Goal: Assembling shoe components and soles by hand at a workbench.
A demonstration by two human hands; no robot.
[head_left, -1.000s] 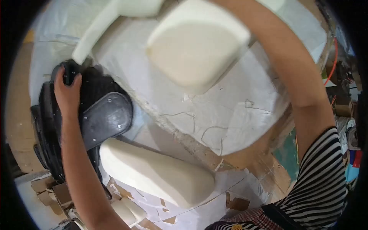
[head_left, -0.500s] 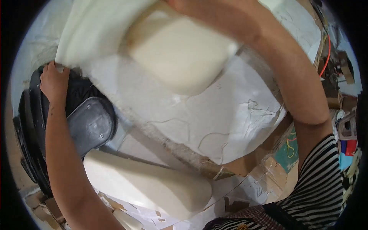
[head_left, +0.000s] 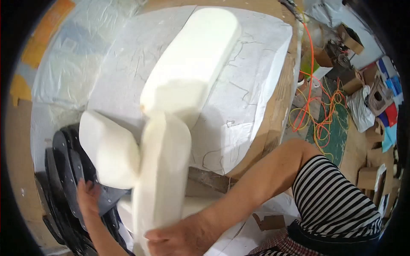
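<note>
My right hand (head_left: pixel 183 235) is closed around the near end of a long cream foam pad (head_left: pixel 164 158), which slants up from the lower edge. My left hand (head_left: pixel 88 197) is beside a stack of black panels with metal studs (head_left: pixel 70 160), its fingers apart and holding nothing; whether it touches a panel I cannot tell. Against the long pad's left side rests a curved foam pad (head_left: pixel 109 149). Farther off, another long foam pad (head_left: pixel 198 51) lies on the white-covered table. Part of one more foam pad (head_left: pixel 197 205) shows behind my right wrist.
White sheeting (head_left: pixel 237 106) with loose threads covers the table, whose cardboard edge (head_left: pixel 273 128) runs along the right. Clear plastic film (head_left: pixel 70 72) lies at the far left. Orange cords (head_left: pixel 329 106) tangle on the floor at right, near several cardboard boxes (head_left: pixel 369 177).
The view has shifted. My right hand has come from the far side to the near edge and now grips a long foam pad. My left hand has moved nearer, down along the black panels.
</note>
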